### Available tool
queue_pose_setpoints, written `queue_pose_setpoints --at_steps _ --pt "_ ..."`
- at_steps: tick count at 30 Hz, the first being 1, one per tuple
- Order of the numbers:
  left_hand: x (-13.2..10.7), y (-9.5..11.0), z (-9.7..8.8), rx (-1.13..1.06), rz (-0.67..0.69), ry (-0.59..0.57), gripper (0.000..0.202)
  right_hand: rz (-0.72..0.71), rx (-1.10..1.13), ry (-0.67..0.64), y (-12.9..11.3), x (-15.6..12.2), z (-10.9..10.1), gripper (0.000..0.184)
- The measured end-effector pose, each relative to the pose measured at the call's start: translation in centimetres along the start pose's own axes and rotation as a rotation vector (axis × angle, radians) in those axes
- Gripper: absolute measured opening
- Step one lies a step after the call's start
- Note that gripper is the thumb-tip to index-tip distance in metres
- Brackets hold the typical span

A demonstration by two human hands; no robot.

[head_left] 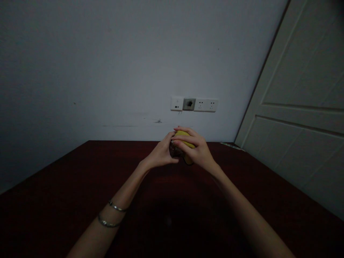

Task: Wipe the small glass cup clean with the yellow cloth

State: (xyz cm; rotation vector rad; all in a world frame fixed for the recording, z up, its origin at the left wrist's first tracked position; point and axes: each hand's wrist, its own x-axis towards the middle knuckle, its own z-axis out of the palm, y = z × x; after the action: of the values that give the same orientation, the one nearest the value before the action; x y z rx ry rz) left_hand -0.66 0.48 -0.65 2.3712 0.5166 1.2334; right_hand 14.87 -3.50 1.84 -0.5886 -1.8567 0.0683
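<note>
Both my hands meet above the far middle of a dark red table (80, 186). My right hand (197, 150) is closed over a yellow object (182, 134), its fingers wrapped across the top. My left hand (161, 154) is closed against the left side of the same object, where something dark or glassy (174, 152) shows between the palms. I cannot make out what that part is. Two thin metal bangles (113, 215) sit on my left forearm.
A pale wall (107, 64) stands right behind the table, with a row of white sockets and a switch (194, 104) just above my hands. A white panelled door (301, 107) flanks the table's right edge. A small flat item (231, 145) lies at the table's far right corner.
</note>
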Motion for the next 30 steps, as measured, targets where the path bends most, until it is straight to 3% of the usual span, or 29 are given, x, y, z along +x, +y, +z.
queue_pose_setpoints --at_steps 4,11,17,19,25,27,30 --pt "0.0 -0.1 0.3 -0.113 -0.058 0.042 0.080 -0.164 -0.056 -0.037 -0.2 -0.2 0.2 0.019" --pt "0.2 0.7 1.0 -0.203 -0.094 0.058 0.078 0.044 0.025 0.207 0.0 0.3 0.4 0.020" --pt "0.2 0.2 0.9 -0.228 -0.093 0.091 0.069 -0.234 -0.052 0.008 -0.4 0.0 0.2 0.020" --pt "0.2 0.4 0.8 -0.253 -0.100 0.077 0.068 -0.198 -0.022 0.025 -0.4 0.0 0.2 0.021" --pt "0.2 1.8 0.6 -0.230 -0.116 0.040 0.072 0.104 0.116 0.215 -0.1 0.5 0.4 0.017" --pt "0.2 1.5 0.7 -0.230 -0.143 0.051 0.069 0.067 0.073 0.205 -0.2 0.4 0.5 0.017" --pt "0.2 0.5 0.8 -0.252 -0.166 0.077 0.065 -0.077 -0.014 0.087 -0.4 0.0 0.6 0.017"
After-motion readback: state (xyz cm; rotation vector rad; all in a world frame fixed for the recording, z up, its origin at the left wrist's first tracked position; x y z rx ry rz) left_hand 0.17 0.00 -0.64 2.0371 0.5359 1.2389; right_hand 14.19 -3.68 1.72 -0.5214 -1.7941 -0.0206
